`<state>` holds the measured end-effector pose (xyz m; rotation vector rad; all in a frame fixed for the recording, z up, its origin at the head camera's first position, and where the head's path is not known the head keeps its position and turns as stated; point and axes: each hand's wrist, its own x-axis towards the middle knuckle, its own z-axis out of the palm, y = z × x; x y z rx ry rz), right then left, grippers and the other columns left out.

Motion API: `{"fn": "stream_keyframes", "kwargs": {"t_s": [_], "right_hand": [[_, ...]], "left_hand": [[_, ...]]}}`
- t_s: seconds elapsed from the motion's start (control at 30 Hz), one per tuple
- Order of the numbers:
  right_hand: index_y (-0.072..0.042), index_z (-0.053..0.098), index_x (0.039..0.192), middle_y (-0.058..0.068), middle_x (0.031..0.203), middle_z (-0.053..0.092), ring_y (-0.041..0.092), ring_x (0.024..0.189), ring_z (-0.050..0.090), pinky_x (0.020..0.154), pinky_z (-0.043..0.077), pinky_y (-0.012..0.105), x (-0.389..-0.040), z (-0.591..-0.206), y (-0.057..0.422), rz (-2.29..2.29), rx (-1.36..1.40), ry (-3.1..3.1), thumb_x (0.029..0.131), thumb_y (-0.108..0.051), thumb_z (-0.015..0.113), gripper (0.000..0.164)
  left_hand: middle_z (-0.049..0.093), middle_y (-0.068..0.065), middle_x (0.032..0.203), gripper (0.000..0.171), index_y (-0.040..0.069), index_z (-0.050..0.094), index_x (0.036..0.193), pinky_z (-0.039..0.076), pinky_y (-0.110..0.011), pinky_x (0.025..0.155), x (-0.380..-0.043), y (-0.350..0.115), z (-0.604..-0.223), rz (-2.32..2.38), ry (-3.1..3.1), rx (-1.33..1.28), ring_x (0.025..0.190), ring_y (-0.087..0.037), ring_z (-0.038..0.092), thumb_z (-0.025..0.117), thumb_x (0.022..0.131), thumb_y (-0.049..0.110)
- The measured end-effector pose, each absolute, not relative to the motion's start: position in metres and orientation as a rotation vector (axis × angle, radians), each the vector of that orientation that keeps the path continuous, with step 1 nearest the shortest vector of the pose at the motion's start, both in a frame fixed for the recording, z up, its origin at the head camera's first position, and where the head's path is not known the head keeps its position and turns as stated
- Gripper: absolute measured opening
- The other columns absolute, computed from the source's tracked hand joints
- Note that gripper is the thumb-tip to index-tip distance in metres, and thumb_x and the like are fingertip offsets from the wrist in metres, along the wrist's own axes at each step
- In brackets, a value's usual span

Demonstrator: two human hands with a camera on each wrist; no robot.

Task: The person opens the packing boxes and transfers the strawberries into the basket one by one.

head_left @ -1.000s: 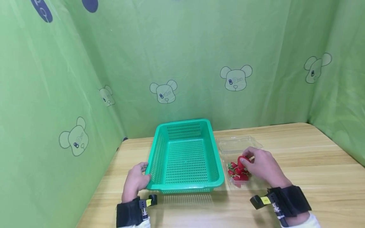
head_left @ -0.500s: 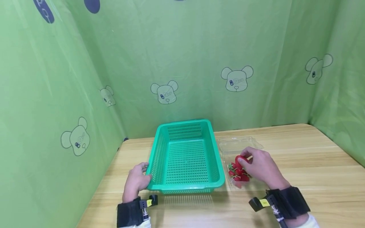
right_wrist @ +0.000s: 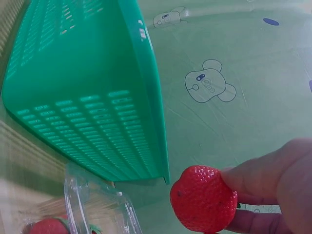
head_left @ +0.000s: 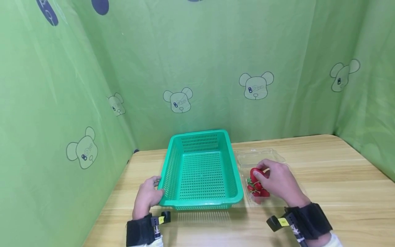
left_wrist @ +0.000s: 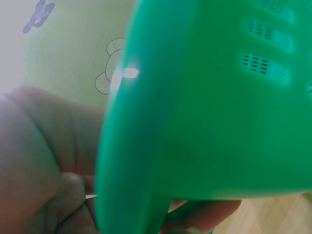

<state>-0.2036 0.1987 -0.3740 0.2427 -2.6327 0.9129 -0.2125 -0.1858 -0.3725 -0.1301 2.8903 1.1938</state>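
Observation:
A green plastic basket (head_left: pixel 202 171) with slotted walls stands on the table, its inside bare. My left hand (head_left: pixel 148 195) grips its near left corner; in the left wrist view fingers (left_wrist: pixel 214 214) curl under the rim (left_wrist: pixel 131 136). My right hand (head_left: pixel 279 180) pinches a red strawberry (right_wrist: pixel 204 199) between thumb and fingers, held above a clear plastic clamshell box (head_left: pixel 245 200). Several more strawberries (head_left: pixel 257 187) with green leaves lie in that box, partly covered by the hand. The clamshell's lid (head_left: pixel 257 156) lies folded back, away from me.
The wooden table (head_left: pixel 333 164) extends to the right of the clamshell and in front of the basket. A green curtain (head_left: pixel 213 68) printed with bear heads hangs behind the table and along both sides.
My right hand has moved slightly left with the strawberry, toward the basket. The left hand stays at the basket's corner, and the basket has not shifted.

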Motion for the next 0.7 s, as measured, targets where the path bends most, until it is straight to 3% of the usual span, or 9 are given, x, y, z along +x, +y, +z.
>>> {"fn": "stream_keyframes", "kwargs": {"t_s": [0.7], "right_hand": [[-0.008,0.065,0.091,0.009,0.081,0.069,0.019,0.070,0.063,0.058,0.056,0.040,-0.199,-0.373,0.183,0.939,0.298,-2.582,0.084,-0.015,0.069,0.011]], "left_hand": [[0.056,-0.027,0.128,0.050,-0.004,0.047,0.134,0.050,-0.048,0.084,-0.213,-0.185,-0.374,1.184,2.914,-0.104,0.116,-0.040,0.051,0.058,0.085,0.002]]}}
